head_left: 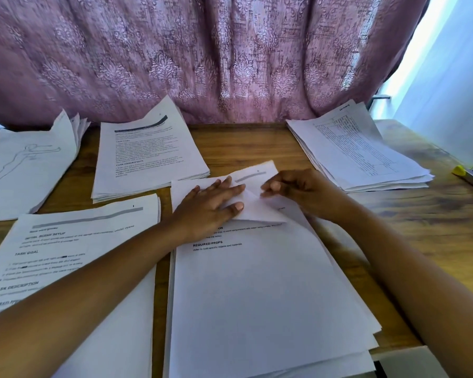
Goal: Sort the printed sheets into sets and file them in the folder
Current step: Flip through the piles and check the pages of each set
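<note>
A thick stack of printed sheets (257, 290) lies in front of me on the wooden table (241, 143). The top sheet's far corner (254, 211) is folded back toward me. My left hand (210, 205) presses flat on the stack's upper left, fingers straight. My right hand (298, 189) pinches the lifted sheet's edge between thumb and fingers. Other piles lie around: a text pile (66, 257) at near left, another text pile (148, 156) behind it, a pile with a figure drawing (25, 165) at far left, and a pile with tables (358, 154) at far right. No folder is in view.
A pink patterned curtain (202, 55) hangs right behind the table. A yellow-tipped tool (470, 175) lies at the right table edge. A bright white wall (448, 77) stands at the right. Bare wood shows between the piles and right of my right arm.
</note>
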Demonstrator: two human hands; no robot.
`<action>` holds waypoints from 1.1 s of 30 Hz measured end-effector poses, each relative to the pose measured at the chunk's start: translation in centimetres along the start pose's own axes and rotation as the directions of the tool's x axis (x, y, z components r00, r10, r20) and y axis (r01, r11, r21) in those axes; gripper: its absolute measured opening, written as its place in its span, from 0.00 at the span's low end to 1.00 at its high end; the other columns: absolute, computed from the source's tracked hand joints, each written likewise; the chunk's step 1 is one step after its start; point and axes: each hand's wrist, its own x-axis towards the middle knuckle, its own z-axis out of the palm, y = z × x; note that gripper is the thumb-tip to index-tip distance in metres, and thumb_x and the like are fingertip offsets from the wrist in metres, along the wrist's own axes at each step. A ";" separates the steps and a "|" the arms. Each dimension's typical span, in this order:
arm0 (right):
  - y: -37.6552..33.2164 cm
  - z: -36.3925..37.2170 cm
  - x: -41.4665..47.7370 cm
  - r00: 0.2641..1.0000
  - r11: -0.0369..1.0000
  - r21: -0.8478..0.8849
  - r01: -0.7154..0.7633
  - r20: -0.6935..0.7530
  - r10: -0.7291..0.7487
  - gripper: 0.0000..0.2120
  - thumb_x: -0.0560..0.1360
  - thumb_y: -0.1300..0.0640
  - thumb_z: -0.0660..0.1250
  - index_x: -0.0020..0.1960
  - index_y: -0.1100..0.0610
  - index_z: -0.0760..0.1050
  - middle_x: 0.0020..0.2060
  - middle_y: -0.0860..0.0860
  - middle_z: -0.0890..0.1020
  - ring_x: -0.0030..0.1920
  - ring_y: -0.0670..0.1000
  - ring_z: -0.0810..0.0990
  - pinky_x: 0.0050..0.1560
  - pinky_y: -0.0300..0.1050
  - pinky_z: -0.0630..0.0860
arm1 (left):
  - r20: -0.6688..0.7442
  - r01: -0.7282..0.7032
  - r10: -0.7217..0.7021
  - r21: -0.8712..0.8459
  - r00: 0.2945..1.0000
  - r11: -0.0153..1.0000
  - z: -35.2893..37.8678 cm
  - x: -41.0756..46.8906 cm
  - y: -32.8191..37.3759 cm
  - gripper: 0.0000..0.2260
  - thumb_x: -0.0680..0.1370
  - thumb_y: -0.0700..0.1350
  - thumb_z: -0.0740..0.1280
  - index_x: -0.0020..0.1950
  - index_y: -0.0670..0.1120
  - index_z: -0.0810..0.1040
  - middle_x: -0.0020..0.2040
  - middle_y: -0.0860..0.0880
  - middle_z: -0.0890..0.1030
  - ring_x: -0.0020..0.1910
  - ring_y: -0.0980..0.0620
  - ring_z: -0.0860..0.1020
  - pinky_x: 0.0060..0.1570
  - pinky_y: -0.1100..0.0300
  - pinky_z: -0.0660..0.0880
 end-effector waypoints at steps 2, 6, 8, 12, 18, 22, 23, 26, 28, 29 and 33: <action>0.6 -0.1 0.4 0.998 0.948 -0.311 -0.065 -0.029 0.059 0.19 0.78 0.50 0.63 0.68 0.51 0.71 0.63 0.50 0.78 0.60 0.52 0.77 0.63 0.47 0.72 | 0.018 0.006 -0.007 0.039 1.000 0.999 0.0 -0.2 0.2 0.24 0.81 0.60 0.50 0.77 0.61 0.50 0.79 0.58 0.46 0.78 0.57 0.44 0.74 0.54 0.39; 0.5 0.4 0.8 0.970 0.872 -0.478 -0.106 0.142 0.196 0.31 0.78 0.45 0.62 0.76 0.52 0.54 0.71 0.50 0.69 0.68 0.56 0.69 0.67 0.50 0.64 | 0.007 0.021 -0.021 0.075 1.000 0.997 0.1 -0.2 0.0 0.25 0.81 0.59 0.51 0.77 0.61 0.48 0.79 0.58 0.46 0.78 0.57 0.43 0.74 0.54 0.39; 0.1 0.6 0.7 0.983 0.869 -0.482 -0.109 0.078 0.166 0.30 0.77 0.46 0.65 0.74 0.51 0.59 0.67 0.51 0.75 0.64 0.56 0.73 0.63 0.49 0.68 | 0.009 0.030 -0.031 0.080 0.999 0.996 0.1 -0.2 0.1 0.26 0.80 0.60 0.49 0.77 0.61 0.47 0.79 0.58 0.46 0.78 0.56 0.44 0.74 0.54 0.39; -1.3 -0.1 0.1 0.954 0.962 -0.206 -0.178 -0.278 0.117 0.20 0.74 0.42 0.67 0.62 0.49 0.72 0.34 0.47 0.82 0.36 0.42 0.78 0.42 0.36 0.72 | 0.002 0.025 -0.025 0.021 1.000 0.999 0.0 -0.4 0.3 0.30 0.74 0.64 0.42 0.77 0.61 0.46 0.79 0.58 0.46 0.78 0.56 0.44 0.74 0.56 0.39; -1.4 -0.4 -0.8 0.990 0.985 -0.165 0.055 0.139 -0.032 0.28 0.72 0.32 0.60 0.63 0.49 0.75 0.53 0.45 0.84 0.52 0.48 0.82 0.57 0.54 0.75 | -0.193 -0.034 -0.045 -0.385 0.980 0.922 -0.2 -0.9 0.8 0.36 0.56 0.84 0.37 0.63 0.78 0.43 0.74 0.69 0.49 0.75 0.61 0.53 0.75 0.53 0.47; -0.7 -0.8 -0.6 0.977 0.996 -0.084 0.042 0.210 -0.023 0.12 0.77 0.50 0.66 0.59 0.49 0.79 0.53 0.44 0.83 0.55 0.49 0.81 0.60 0.56 0.75 | -0.165 0.015 -0.062 -0.271 0.984 0.962 0.1 -0.2 0.3 0.27 0.69 0.76 0.54 0.66 0.77 0.49 0.75 0.60 0.60 0.72 0.54 0.64 0.73 0.48 0.61; -0.5 -0.8 -0.6 0.981 0.997 -0.076 0.024 0.196 -0.008 0.11 0.78 0.56 0.66 0.59 0.50 0.79 0.53 0.45 0.83 0.55 0.49 0.81 0.60 0.55 0.75 | -0.172 0.027 -0.078 -0.276 0.982 0.961 0.2 -0.1 0.1 0.25 0.74 0.69 0.61 0.67 0.73 0.54 0.72 0.55 0.65 0.68 0.51 0.68 0.69 0.51 0.67; -0.1 -0.3 -0.3 0.996 0.986 -0.168 0.003 0.092 0.012 0.15 0.78 0.56 0.65 0.65 0.52 0.75 0.58 0.47 0.81 0.56 0.49 0.80 0.59 0.42 0.73 | -0.184 0.045 -0.083 -0.203 0.979 0.978 0.5 -0.1 -0.1 0.23 0.77 0.55 0.66 0.70 0.61 0.62 0.70 0.53 0.66 0.62 0.51 0.72 0.61 0.59 0.71; 0.3 0.2 0.2 0.995 0.913 -0.405 -0.056 0.053 0.085 0.25 0.78 0.49 0.64 0.73 0.51 0.63 0.66 0.50 0.75 0.62 0.55 0.75 0.60 0.45 0.70 | -0.168 0.041 -0.068 -0.163 0.983 0.986 0.5 -0.1 -0.2 0.24 0.77 0.55 0.67 0.71 0.59 0.62 0.74 0.53 0.63 0.67 0.51 0.69 0.65 0.57 0.68; 0.5 0.4 0.3 0.988 0.886 -0.455 -0.094 0.067 0.139 0.29 0.78 0.46 0.63 0.75 0.49 0.57 0.69 0.51 0.72 0.66 0.56 0.72 0.63 0.48 0.68 | -0.163 0.047 -0.073 -0.160 0.984 0.986 0.5 -0.1 -0.3 0.25 0.77 0.55 0.67 0.71 0.59 0.61 0.74 0.54 0.62 0.69 0.50 0.67 0.66 0.56 0.67; 0.2 0.7 0.3 0.985 0.876 -0.471 -0.108 0.071 0.160 0.31 0.77 0.47 0.65 0.75 0.51 0.57 0.67 0.51 0.74 0.65 0.56 0.72 0.63 0.50 0.69 | -0.166 0.054 -0.077 -0.137 0.983 0.989 0.5 0.0 -0.2 0.25 0.77 0.56 0.66 0.72 0.60 0.60 0.73 0.53 0.65 0.68 0.50 0.68 0.66 0.53 0.69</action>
